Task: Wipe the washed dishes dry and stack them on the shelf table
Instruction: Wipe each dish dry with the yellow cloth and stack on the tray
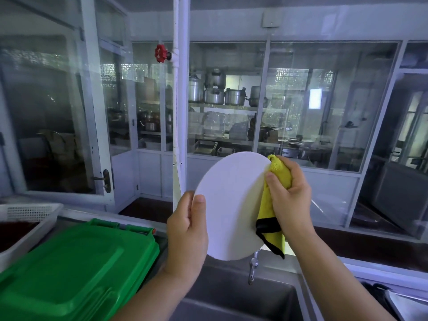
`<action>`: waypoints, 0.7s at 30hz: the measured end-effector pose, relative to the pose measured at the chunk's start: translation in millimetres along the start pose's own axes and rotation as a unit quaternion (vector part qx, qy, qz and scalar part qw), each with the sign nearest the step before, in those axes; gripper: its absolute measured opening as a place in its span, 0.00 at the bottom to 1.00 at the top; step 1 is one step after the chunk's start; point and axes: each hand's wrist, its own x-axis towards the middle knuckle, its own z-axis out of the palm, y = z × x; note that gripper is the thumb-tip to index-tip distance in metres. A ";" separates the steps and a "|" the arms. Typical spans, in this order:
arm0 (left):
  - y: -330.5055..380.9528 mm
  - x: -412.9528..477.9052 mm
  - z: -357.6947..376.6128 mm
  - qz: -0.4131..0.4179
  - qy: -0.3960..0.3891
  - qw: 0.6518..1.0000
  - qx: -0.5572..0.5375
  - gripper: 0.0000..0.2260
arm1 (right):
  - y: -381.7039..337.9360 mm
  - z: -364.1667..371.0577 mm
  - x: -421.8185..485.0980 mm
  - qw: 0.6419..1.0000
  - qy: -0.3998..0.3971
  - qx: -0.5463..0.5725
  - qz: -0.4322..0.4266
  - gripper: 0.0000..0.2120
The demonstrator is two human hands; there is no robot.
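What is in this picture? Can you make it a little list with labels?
plate: white, round, held on edge above the sink
left hand: grips the plate's left rim
right hand: presses the cloth on the plate's right side
cloth: yellow, black edge
bin: green, left of the sink
basket: white, far left

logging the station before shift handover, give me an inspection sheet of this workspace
surface: steel sink in front, tap at its back rim
job's things: white plate held upright; yellow cloth against its right edge
clutter: green bin lid and white basket at left
hands: left hand grips plate's left edge; right hand grips cloth
cables: nothing seen
surroundings: glass partitions, red valve on a pipe, pots on shelves behind
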 end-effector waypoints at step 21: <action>11.8 26.3 15.6 0.066 -0.073 0.985 0.143 0.22 | -1.3 4.5 2.9 0.892 0.052 -0.310 -0.325 0.17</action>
